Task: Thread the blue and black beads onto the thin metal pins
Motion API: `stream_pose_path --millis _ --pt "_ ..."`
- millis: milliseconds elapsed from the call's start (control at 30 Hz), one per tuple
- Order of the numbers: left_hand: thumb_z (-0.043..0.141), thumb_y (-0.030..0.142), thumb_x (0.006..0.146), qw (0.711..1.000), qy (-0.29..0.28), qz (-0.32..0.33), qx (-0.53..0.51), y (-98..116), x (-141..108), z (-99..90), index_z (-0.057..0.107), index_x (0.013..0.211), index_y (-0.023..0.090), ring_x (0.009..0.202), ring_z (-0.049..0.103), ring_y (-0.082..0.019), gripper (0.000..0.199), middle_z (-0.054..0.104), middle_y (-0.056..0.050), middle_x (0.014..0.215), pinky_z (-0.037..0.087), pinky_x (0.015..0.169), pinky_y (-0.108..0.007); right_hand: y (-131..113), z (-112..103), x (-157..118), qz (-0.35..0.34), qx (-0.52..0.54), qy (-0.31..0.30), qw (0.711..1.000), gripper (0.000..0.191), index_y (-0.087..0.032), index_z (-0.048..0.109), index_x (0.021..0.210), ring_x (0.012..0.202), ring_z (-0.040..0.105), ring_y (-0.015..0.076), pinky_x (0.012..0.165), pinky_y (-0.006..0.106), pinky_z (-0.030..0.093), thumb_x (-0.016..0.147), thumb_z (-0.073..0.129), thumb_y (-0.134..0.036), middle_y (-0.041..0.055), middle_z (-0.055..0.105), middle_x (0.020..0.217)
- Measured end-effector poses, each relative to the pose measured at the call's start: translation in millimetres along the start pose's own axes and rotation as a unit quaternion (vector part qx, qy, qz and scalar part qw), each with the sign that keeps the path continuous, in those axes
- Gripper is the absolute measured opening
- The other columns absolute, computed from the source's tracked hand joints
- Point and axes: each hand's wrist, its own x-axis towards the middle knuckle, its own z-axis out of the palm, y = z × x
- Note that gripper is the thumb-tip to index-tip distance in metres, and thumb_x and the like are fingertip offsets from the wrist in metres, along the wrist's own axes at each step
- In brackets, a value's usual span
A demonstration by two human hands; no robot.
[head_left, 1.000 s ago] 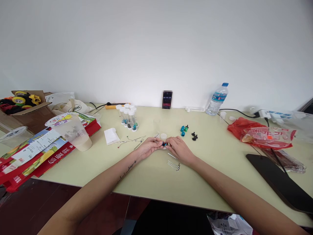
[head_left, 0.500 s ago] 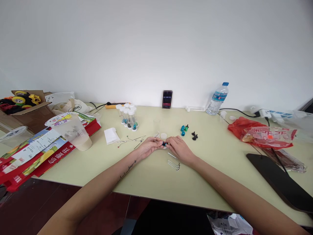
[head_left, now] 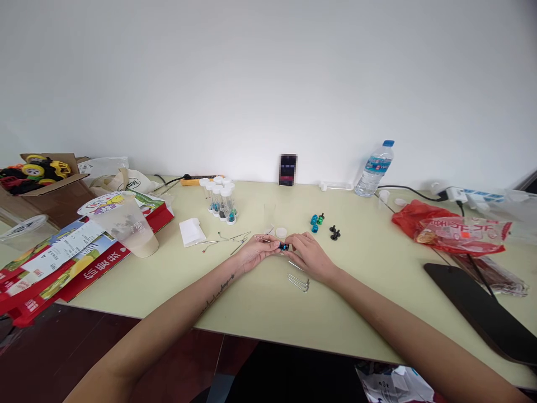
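Observation:
Between my two hands is a small dark blue and black piece. My left hand is closed on it with thumb and fingers, a thin metal rod also sticking out along the fingers. The fingers of my right hand are bent together at the piece's right end. Several thin metal rods lie just below my right hand. Blue pieces, a green one and black ones stand to the right. A round white cap and a clear tube are beyond my hands.
Capped tubes, a white packet and loose thin tools are left. A milky cup stands by a red box. A phone leans on the wall; a bottle, red bag and black board are right.
The fingers of my right hand have shifted slightly right, showing more of the dark blue piece. My left hand has hardly moved.

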Motion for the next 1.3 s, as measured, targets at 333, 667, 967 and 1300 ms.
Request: stream_pose_path --millis 333,667,967,1300 --pt "0.077 0.02 0.062 1.0 0.001 0.003 0.002 -0.6 -0.4 -0.3 0.066 0.077 0.01 0.069 0.062 -0.011 0.021 0.067 -0.005 0.075 0.045 0.082 -0.027 0.1 -1.0 0.1 -0.001 0.009 0.002 1.0 0.018 -0.019 0.048 0.099 0.079 0.056 0.0181 0.074 0.033 0.036 0.095 0.038 -0.033 0.0074 0.062 0.095" --pt "0.078 0.021 0.062 1.0 0.0 0.006 0.006 0.1 -0.7 0.9 0.066 0.076 0.009 0.068 0.062 -0.011 0.022 0.067 -0.005 0.076 0.044 0.085 -0.029 0.5 -0.5 0.8 0.002 0.01 -0.006 1.0 0.016 -0.018 0.047 0.099 0.079 0.055 0.0175 0.075 0.032 0.035 0.095 0.039 -0.031 0.007 0.061 0.096" --pt "0.078 0.022 0.061 1.0 0.003 0.004 0.01 1.2 -1.6 2.1 0.066 0.076 0.01 0.069 0.062 -0.011 0.023 0.067 -0.005 0.076 0.044 0.083 -0.027 0.7 -0.4 0.8 0.003 0.02 -0.002 1.0 0.017 -0.018 0.047 0.1 0.08 0.055 0.0179 0.075 0.033 0.035 0.094 0.04 -0.032 0.0077 0.061 0.097" --pt "0.078 0.021 0.061 1.0 0.014 -0.001 0.006 -1.8 0.1 -0.5 0.066 0.077 0.01 0.07 0.062 -0.011 0.023 0.066 -0.004 0.073 0.045 0.081 -0.026 -0.3 -1.0 0.4 0.008 0.029 -0.002 1.0 0.018 -0.018 0.047 0.104 0.081 0.056 0.0185 0.076 0.034 0.037 0.093 0.043 -0.032 0.0079 0.061 0.1"
